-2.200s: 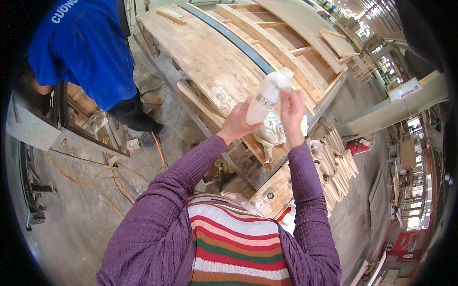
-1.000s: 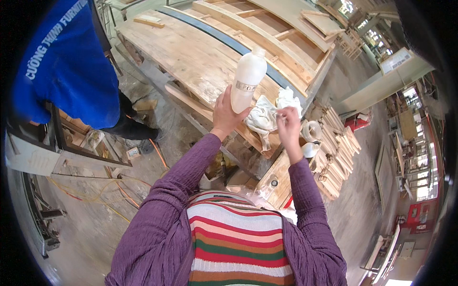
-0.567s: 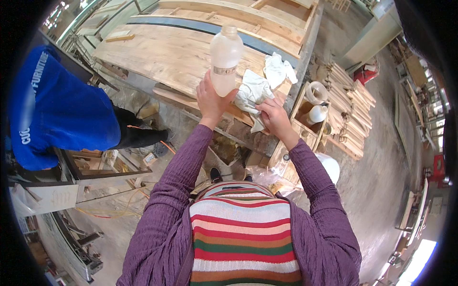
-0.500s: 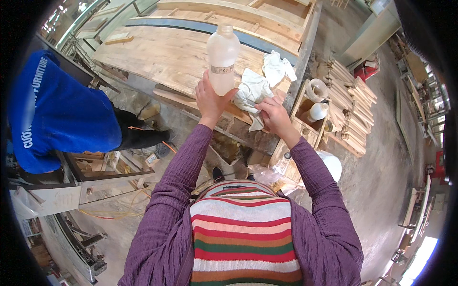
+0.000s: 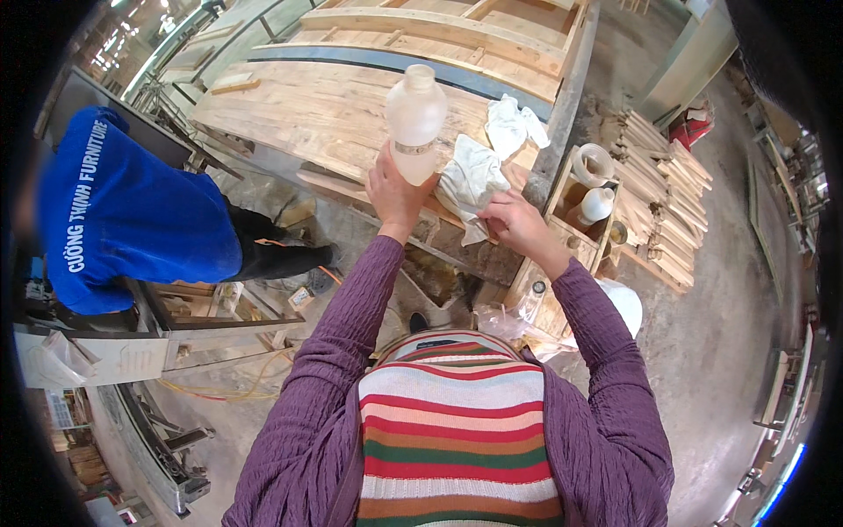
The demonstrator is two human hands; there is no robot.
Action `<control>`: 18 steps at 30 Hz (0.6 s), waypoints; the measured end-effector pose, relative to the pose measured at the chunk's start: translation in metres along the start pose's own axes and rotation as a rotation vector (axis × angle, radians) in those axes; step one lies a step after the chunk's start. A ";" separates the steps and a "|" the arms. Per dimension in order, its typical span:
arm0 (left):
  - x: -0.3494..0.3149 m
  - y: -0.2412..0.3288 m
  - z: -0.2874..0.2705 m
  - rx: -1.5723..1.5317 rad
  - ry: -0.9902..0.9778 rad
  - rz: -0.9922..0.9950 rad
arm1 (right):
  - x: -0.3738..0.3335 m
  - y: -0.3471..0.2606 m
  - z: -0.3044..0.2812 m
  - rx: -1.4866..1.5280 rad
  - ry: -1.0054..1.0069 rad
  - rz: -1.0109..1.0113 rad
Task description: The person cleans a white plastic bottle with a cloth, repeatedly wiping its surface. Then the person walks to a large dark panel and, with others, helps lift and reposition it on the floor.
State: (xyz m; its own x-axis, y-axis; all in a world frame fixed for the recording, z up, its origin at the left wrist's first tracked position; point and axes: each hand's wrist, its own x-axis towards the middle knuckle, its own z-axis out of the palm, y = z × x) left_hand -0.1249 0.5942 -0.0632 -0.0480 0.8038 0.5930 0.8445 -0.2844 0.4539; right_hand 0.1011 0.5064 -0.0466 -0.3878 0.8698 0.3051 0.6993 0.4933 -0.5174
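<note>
The camera sits on top of a person's head, the left one of two side by side. It looks down past the chest and a bit forward. The striped shirt [image 5: 457, 430] is close and fills the low middle. The sleeves [image 5: 347, 329] reach up from the bottom edge. The left hand [image 5: 395, 195] and right hand [image 5: 524, 233] are farther out, near the middle. Past them is the table [image 5: 303, 104], going up to the top edge. A helper [image 5: 145, 206] shows at the left, and floor [image 5: 694, 378] at the right. The wide lens bends straight things near its round, dark rim.
</note>
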 end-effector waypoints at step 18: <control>-0.007 -0.021 0.002 -0.273 -0.040 0.030 | -0.006 0.039 0.008 0.743 0.428 0.464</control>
State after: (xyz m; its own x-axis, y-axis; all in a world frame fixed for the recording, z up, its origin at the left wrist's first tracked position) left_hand -0.1408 0.5954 -0.0786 0.0008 0.8113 0.5847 0.6697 -0.4346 0.6021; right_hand 0.1264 0.5207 -0.0752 0.1841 0.9739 0.1329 0.1138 0.1131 -0.9870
